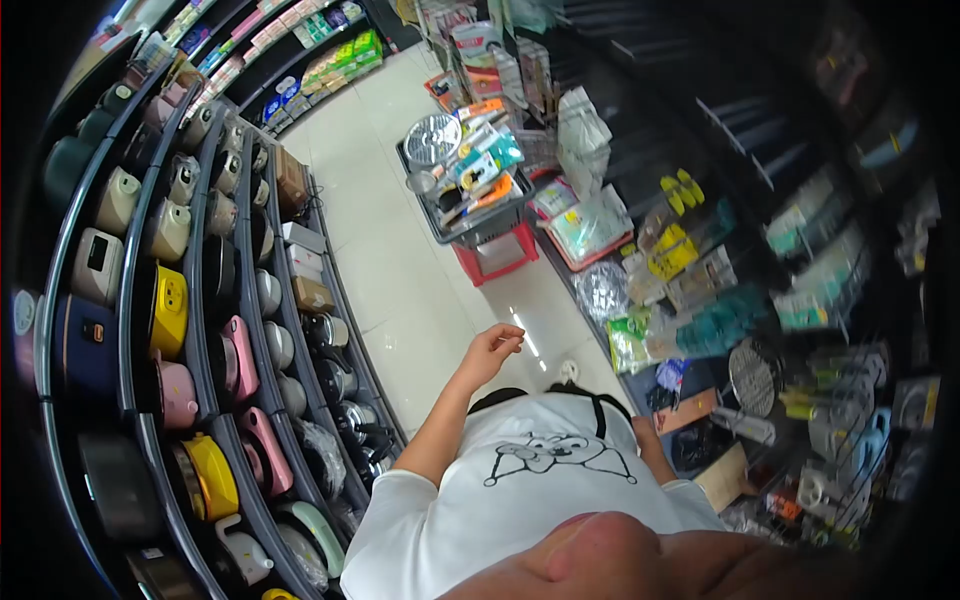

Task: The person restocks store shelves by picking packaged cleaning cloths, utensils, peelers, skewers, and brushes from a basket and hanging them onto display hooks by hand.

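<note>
My left hand (497,346) is in front of my white shirt (560,455), above the tiled floor. Its fingers are loosely bent and a little apart, with nothing in them. Of my right arm (653,450) only a part shows beside the shirt; the right hand itself is hidden. Farther up the aisle, a dark grey shopping basket (437,222) rests on a red stand (497,257). Packaged goods fill it, with a round perforated metal disc (433,139) on top. Neither the basket nor any shelf item is touched by my left hand.
Shelves on the left hold rice cookers (172,232), a yellow appliance (170,308) and kettles (245,552). Hanging packaged goods (590,135) and a low ledge with bagged items (590,225) line the right side. Light floor tiles (385,260) run between them.
</note>
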Available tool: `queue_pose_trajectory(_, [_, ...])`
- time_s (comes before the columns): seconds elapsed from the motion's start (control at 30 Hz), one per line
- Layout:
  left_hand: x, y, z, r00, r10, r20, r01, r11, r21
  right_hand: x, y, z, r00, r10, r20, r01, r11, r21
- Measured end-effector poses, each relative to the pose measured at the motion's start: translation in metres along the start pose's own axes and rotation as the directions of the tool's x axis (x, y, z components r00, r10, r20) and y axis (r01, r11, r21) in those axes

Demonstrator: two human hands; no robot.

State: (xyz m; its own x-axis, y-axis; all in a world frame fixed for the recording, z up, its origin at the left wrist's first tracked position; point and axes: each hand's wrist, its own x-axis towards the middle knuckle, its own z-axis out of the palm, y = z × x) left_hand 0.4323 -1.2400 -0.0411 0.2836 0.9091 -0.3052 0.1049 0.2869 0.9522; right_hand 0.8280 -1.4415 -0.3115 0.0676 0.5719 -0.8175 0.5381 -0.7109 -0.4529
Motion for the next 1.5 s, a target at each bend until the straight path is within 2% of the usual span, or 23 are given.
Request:
queue_pose_trajectory(0.03, [0.017,0.009,-0.008,1.000,0.017,-0.012,-0.017,1.000,-0.003,0.018,-0.025,-0.011,0.989,0.066,-0.131,-0.020,0.947,0.321])
queue_pose_trajectory(0.1, [0.038,0.015,-0.025,0.993,0.052,-0.102,-0.048,0.998,0.044,0.062,-0.070,-0.043,0.993,0.075,-0.094,-0.017,0.861,0.508])
queue_pose_trajectory(0.17, [0.054,0.018,-0.037,0.983,0.067,-0.172,-0.058,0.997,0.056,0.118,-0.076,-0.071,0.977,-0.120,-0.176,0.166,0.945,0.282])
queue_pose_trajectory(0.23, [0.068,0.019,-0.049,0.987,0.023,-0.160,-0.024,1.000,-0.002,0.094,-0.147,-0.101,0.975,-0.046,-0.216,0.145,0.872,0.468])
queue_pose_trajectory(0.33, [0.101,-0.002,-0.080,0.984,-0.009,-0.176,0.006,1.000,-0.018,0.095,-0.190,-0.116,0.963,-0.052,-0.264,0.191,0.822,0.536])
queue_pose_trajectory(0.43, [0.155,-0.016,-0.115,0.976,-0.006,-0.216,0.023,0.997,0.076,0.106,-0.177,-0.104,0.950,0.024,-0.312,0.139,0.860,0.491])
queue_pose_trajectory(0.5, [0.201,-0.013,-0.135,0.981,0.026,-0.193,-0.008,0.996,0.093,0.101,-0.146,-0.081,0.949,0.143,-0.281,0.058,0.797,0.601])
queue_pose_trajectory(0.53, [0.226,-0.005,-0.145,0.980,0.059,-0.189,-0.032,0.990,0.140,0.096,-0.116,-0.062,0.923,-0.105,-0.371,0.184,0.965,0.186])
queue_pose_trajectory(0.57, [0.252,0.002,-0.154,0.978,0.091,-0.187,-0.057,0.981,0.183,0.088,-0.095,-0.045,0.871,-0.358,-0.335,0.274,0.922,-0.273])
queue_pose_trajectory(0.6, [0.283,-0.003,-0.167,0.978,0.101,-0.184,-0.058,0.973,0.223,0.052,-0.112,-0.031,0.754,-0.626,-0.200,0.204,0.512,-0.834])
queue_pose_trajectory(0.63, [0.313,-0.007,-0.178,0.977,0.109,-0.184,-0.059,0.964,0.259,0.044,-0.093,-0.006,0.835,-0.535,-0.127,0.224,0.542,-0.810])
queue_pose_trajectory(0.67, [0.337,0.000,-0.185,0.950,0.214,-0.226,-0.121,0.923,0.366,0.084,-0.007,0.048,0.992,-0.106,-0.066,0.067,0.898,-0.436])
queue_pose_trajectory(0.7, [0.358,0.000,-0.191,0.913,0.318,-0.255,-0.170,0.865,0.472,0.038,-0.079,0.029,0.994,-0.089,-0.068,0.050,0.898,-0.437])
queue_pose_trajectory(0.77, [0.394,0.002,-0.206,0.897,0.348,-0.271,-0.138,0.805,0.578,0.014,-0.113,0.037,0.986,0.001,-0.165,-0.031,0.983,-0.181])
queue_pose_trajectory(0.87, [0.436,-0.004,-0.224,0.934,0.246,-0.258,0.015,0.696,0.718,-0.010,-0.163,0.066,0.942,0.179,-0.283,-0.105,0.960,0.258])
queue_pose_trajectory(0.97, [0.459,-0.005,-0.235,0.959,0.109,-0.262,0.150,0.589,0.794,-0.002,-0.192,0.103,0.850,0.370,-0.375,-0.037,0.751,0.659])
queue_pose_trajectory(1.03, [0.467,-0.005,-0.235,0.965,0.104,-0.241,0.149,0.538,0.830,0.010,-0.216,0.106,0.798,0.418,-0.433,-0.061,0.772,0.632])
queue_pose_trajectory(1.07, [0.470,-0.004,-0.234,0.965,0.093,-0.246,0.163,0.522,0.837,0.010,-0.241,0.100,0.740,0.587,-0.328,-0.167,0.632,0.757])
queue_pose_trajectory(1.1, [0.472,-0.002,-0.233,0.963,0.083,-0.256,0.180,0.507,0.843,0.006,-0.259,0.097,0.743,0.513,-0.430,-0.126,0.738,0.663])
queue_pose_trajectory(1.23, [0.470,0.005,-0.237,0.955,0.063,-0.290,0.216,0.523,0.824,0.003,-0.262,0.098,0.754,0.555,-0.352,-0.095,0.622,0.778])
queue_pose_trajectory(1.3, [0.472,-0.012,-0.248,0.957,0.197,-0.211,0.060,0.580,0.813,-0.008,-0.267,0.086,0.767,0.593,-0.244,-0.171,0.555,0.814])
queue_pose_trajectory(1.37, [0.466,-0.015,-0.251,0.957,0.177,-0.228,0.069,0.624,0.778,-0.010,-0.268,0.082,0.718,0.678,-0.157,-0.247,0.460,0.853])
queue_pose_trajectory(1.5, [0.452,0.004,-0.261,0.970,0.186,-0.158,-0.034,0.743,0.669,-0.009,-0.283,0.067,0.699,0.698,-0.156,-0.286,0.472,0.834])
